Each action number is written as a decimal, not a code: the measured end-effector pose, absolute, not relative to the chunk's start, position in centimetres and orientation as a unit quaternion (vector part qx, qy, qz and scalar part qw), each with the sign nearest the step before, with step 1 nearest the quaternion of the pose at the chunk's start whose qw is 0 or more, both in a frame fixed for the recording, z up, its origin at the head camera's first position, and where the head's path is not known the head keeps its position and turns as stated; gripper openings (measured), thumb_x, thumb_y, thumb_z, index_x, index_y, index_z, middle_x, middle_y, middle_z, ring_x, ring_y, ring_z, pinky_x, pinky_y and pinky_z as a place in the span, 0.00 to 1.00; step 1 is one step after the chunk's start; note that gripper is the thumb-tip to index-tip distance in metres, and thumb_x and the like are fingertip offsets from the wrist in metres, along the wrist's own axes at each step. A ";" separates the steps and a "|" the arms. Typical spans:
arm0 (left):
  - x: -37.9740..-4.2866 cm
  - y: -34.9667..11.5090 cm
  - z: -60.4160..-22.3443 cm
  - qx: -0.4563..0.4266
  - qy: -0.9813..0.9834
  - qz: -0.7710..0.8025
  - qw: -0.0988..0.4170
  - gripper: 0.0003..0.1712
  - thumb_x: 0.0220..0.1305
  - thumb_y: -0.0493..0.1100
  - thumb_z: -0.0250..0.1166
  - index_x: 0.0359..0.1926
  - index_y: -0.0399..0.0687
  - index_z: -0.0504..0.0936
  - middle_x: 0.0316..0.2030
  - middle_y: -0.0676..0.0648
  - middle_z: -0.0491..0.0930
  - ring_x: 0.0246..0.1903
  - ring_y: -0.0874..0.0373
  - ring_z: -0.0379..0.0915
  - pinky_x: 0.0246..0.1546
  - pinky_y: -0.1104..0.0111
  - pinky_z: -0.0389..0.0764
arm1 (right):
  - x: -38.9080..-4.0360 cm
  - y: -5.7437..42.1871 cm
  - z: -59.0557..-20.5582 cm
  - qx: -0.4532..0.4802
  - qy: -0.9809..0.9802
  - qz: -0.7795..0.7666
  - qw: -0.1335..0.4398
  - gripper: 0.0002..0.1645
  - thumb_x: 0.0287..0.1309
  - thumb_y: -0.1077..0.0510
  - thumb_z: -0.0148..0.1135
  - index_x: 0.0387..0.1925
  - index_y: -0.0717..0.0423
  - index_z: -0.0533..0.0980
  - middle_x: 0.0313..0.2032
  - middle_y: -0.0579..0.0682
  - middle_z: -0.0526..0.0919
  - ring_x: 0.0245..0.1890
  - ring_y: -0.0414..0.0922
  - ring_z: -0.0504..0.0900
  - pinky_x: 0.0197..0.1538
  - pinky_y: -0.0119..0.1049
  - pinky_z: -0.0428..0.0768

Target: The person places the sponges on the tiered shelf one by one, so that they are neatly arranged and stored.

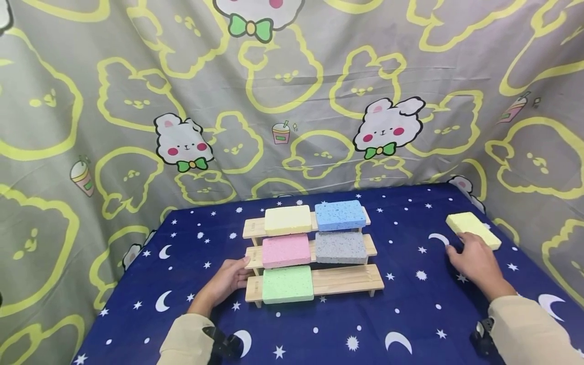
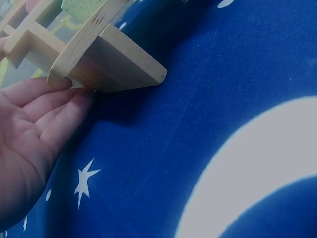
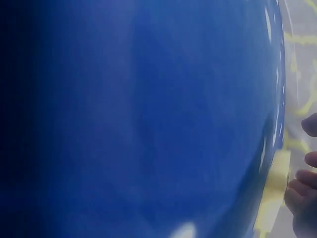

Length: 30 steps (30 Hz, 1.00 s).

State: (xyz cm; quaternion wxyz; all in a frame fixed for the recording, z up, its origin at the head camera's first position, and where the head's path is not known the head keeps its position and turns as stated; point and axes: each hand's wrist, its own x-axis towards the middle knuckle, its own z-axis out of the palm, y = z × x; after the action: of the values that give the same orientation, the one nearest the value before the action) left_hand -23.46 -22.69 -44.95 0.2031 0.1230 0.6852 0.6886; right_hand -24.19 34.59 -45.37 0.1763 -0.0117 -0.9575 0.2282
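Observation:
A stepped wooden rack [image 1: 349, 280] of three shelves stands mid-table. My left hand [image 1: 226, 280] holds its left end, thumb at the middle shelf; in the left wrist view, fingers touch the wooden end. On the top shelf lie a cream sponge [image 1: 287, 220] and a blue sponge [image 1: 340, 215]. Below them are a pink sponge [image 1: 286, 251] and a grey sponge [image 1: 340, 247]. A green sponge [image 1: 288, 285] covers the bottom shelf's left part. At far right, my right hand [image 1: 476, 261] is beside a yellow sponge [image 1: 474, 229], thumb apart from the fingers; the right wrist view shows their contact unclearly.
A dark blue cloth [image 1: 337, 329] with white moons and stars covers the table. Behind it and along both sides hangs a grey curtain [image 1: 319, 116] with cartoon figures. The yellow sponge lies near the table's right edge.

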 end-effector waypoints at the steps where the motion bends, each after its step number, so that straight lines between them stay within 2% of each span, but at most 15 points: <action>1: -23.5 -22.7 -45.0 0.115 0.690 0.685 0.202 0.32 0.74 0.51 0.44 0.57 0.20 0.66 0.47 0.40 0.82 0.44 0.57 0.80 0.44 0.62 0.81 | -24.3 35.0 -45.4 -0.023 -0.957 0.228 0.175 0.30 0.55 0.57 0.55 0.49 0.81 0.66 0.50 0.79 0.65 0.51 0.74 0.64 0.50 0.66 0.64; 8: -23.6 -22.4 -45.2 0.073 0.709 0.670 0.207 0.35 0.73 0.53 0.44 0.60 0.20 0.63 0.50 0.36 0.79 0.44 0.56 0.79 0.46 0.61 0.81 | -24.4 37.2 -46.3 -0.092 -0.950 0.236 0.185 0.32 0.53 0.57 0.52 0.51 0.81 0.62 0.52 0.80 0.60 0.52 0.75 0.59 0.50 0.67 0.62; 15: -23.6 -22.4 -45.4 0.076 0.701 0.680 0.199 0.35 0.73 0.53 0.45 0.59 0.19 0.64 0.46 0.40 0.82 0.42 0.58 0.80 0.44 0.63 0.81 | -25.1 38.5 -46.5 -0.094 -0.955 0.223 0.174 0.27 0.51 0.57 0.53 0.41 0.80 0.65 0.40 0.78 0.63 0.44 0.72 0.61 0.45 0.64 0.63; 21: -23.4 -22.3 -45.3 0.080 0.696 0.686 0.194 0.34 0.74 0.51 0.44 0.57 0.17 0.65 0.42 0.44 0.83 0.41 0.59 0.81 0.43 0.63 0.82 | -25.4 38.9 -46.1 -0.094 -0.961 0.206 0.159 0.27 0.48 0.56 0.54 0.37 0.81 0.66 0.31 0.76 0.66 0.38 0.70 0.64 0.39 0.61 0.64; 30: -23.3 -22.0 -45.0 0.067 0.696 0.689 0.190 0.34 0.73 0.50 0.45 0.58 0.17 0.63 0.43 0.40 0.83 0.40 0.59 0.80 0.42 0.64 0.82 | -26.0 38.9 -45.9 -0.086 -0.963 0.193 0.165 0.24 0.46 0.58 0.54 0.29 0.82 0.67 0.25 0.77 0.67 0.32 0.72 0.66 0.32 0.60 0.64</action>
State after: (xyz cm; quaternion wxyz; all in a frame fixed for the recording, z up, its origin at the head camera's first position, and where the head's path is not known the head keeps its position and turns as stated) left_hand -23.29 -22.02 -44.99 0.1903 0.0674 0.6957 0.6894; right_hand -25.98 38.95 -45.86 0.1652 -0.0861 -0.9633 0.1933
